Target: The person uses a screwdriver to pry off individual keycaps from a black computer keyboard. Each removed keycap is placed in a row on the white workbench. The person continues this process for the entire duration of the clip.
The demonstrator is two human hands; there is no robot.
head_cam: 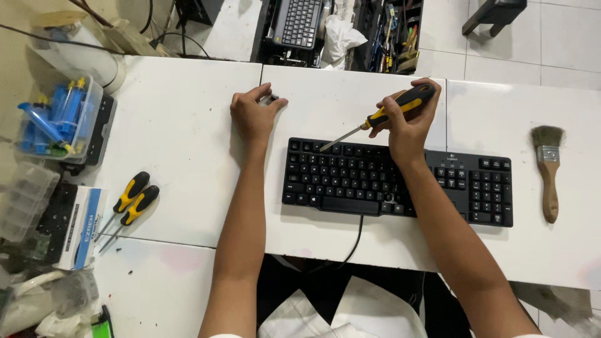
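A black keyboard lies on the white table, its cable running off the near edge. My right hand grips a yellow-and-black screwdriver; its tip rests on the keyboard's top row, left of centre. My left hand is beyond the keyboard's left end, fingers pinched on a small dark piece on the table.
Two more yellow-and-black screwdrivers lie at the left beside a white and blue box. A clear bin of blue syringes stands far left. A wooden paintbrush lies at the right. A second keyboard and a tool tray sit beyond the table.
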